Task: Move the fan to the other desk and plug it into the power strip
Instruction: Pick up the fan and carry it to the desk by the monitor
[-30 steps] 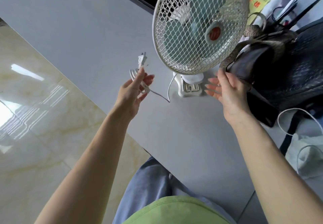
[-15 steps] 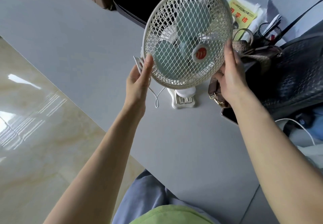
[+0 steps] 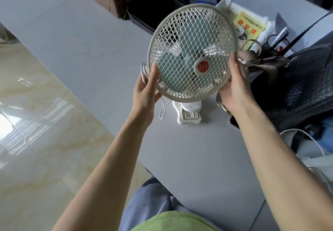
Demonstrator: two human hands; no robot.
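we grip the fan (image 3: 191, 54) by its cage on the desk (image 3: 81, 50): left hand (image 3: 146, 90) on the left rim with the coiled cord (image 3: 144, 72), right hand (image 3: 234, 88) clasping the right rim.

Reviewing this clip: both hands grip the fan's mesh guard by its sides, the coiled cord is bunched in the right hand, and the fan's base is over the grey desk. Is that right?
One detail is wrong. The head view shows the coiled cord bunched in the left hand, not the right hand. The rest holds: both hands grip the fan by the sides of its mesh guard, with its base over the grey desk.
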